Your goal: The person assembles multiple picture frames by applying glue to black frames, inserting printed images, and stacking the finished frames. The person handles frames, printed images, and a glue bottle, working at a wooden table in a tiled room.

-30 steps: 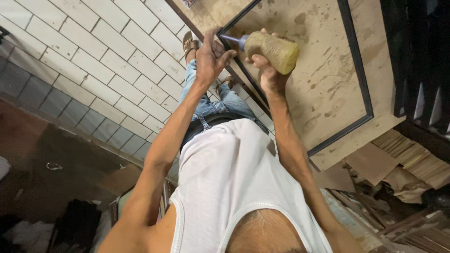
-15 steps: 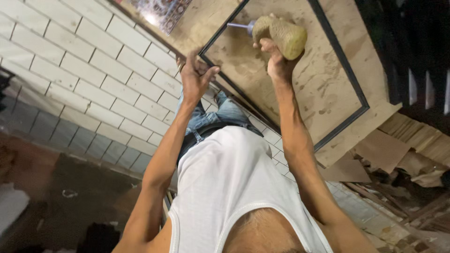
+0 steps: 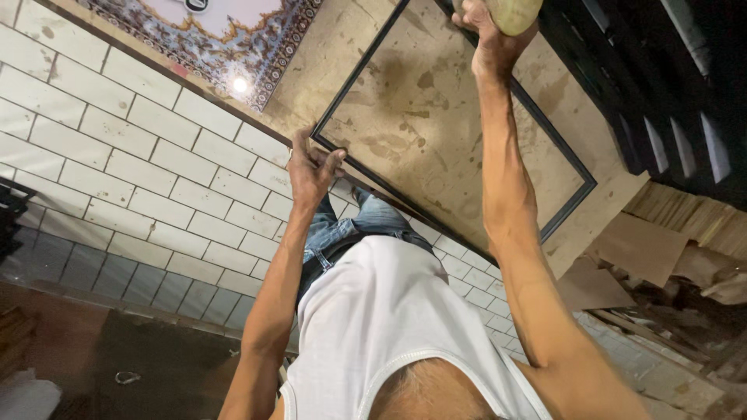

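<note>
My left hand rests its fingers on the near corner of a thin black rectangular frame that lies on a stained tan board. My right hand is stretched out to the far side of the frame and grips a yellowish squeeze bottle at the top edge of the view; most of the bottle is cut off. My white vest and blue jeans fill the lower middle.
A white tiled surface runs along the left. A patterned blue and brown panel lies beyond the board. Dark slatted pieces sit at the right, with cardboard scraps and wood offcuts below them.
My right hand has carried the bottle farther along the frame, away from me. My left hand has let go of the bottle's nozzle and dropped onto the frame's near corner.
</note>
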